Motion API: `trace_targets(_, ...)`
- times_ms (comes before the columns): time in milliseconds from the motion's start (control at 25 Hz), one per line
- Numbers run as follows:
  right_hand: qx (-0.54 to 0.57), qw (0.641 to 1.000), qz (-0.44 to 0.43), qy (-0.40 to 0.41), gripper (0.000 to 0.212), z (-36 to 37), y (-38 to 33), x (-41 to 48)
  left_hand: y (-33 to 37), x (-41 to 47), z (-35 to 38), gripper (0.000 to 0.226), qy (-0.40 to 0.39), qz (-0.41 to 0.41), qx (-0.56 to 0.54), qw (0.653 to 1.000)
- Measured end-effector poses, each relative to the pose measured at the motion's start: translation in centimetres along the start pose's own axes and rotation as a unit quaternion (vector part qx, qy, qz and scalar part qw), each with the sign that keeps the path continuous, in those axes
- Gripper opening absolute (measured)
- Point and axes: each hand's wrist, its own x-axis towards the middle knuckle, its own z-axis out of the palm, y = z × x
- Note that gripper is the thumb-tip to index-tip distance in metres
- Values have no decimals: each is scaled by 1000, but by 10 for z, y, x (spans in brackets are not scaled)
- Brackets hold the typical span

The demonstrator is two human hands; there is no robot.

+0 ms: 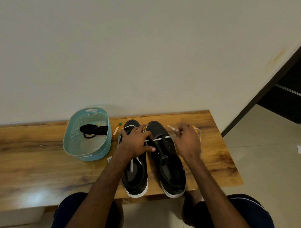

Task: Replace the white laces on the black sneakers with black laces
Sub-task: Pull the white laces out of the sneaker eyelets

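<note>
table (37,160): wood, carries everything listed here.
basket (96,155): teal, perforated, left of the sneakers.
black laces (93,131): bundled inside the basket, toward its far end.
small tube (116,130): white/orange, between the basket and the left sneaker; too small to identify.
left sneaker (136,179): black with a white sole, toe pointing away. A loose lace (132,165), white, lies in its opening and over the toe.
left hand (136,141): lies on the left sneaker's forepart, fingers spread, thumb reaching across to the right sneaker. Cannot tell whether it grips anything.
right sneaker (170,166): just beside the left one and parallel to it.
white lace (157,139): a single run crosses the right sneaker's front eyelets, taut toward the right hand.
right hand (188,141): fingers curled, pinches the white lace just right of the sneaker. The lace tip sticks out past the fingers, and a slack loop lies on the table beyond the hand.
</note>
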Motion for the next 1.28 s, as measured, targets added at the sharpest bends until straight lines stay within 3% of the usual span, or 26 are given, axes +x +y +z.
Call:
trace_targets(80,6,998,25,57,19,-15,5,5,3,2,1,45,10,-1,-15,1000)
trace_targets(160,-48,996,43,66,21,-27,11,6,10,8,1,51,23,-2,-24,999)
trace_targets(400,-109,987,22,-119,26,-17,1,-13,33,27,13,31,22,16,-9,1000)
trace_targets(520,-158,978,-20,-132,42,-3,-6,-22,38,33,19,33,10,8,-23,1000)
trace_targets(640,-166,969,-23,-181,43,2,-5,-27,40,37,23,33,15,-5,-45,999)
trace_targets(800,-104,973,-9,-206,50,-3,1,-26,45,37,26,22,71,-19,-32,997)
trace_targets(1000,-131,969,-29,-207,48,0,1,-29,51,35,30,21,113,-14,15,993)
trace_targets(1160,-5,981,-10,-193,29,-7,4,-21,51,34,31,23,119,-19,-3,993)
trace_targets(1240,117,976,-10,-183,13,-18,0,-17,52,35,30,24,117,-17,-15,993)
trace_targets(1280,222,954,4,-199,12,-25,-3,-15,53,35,29,26,118,-15,-19,993)
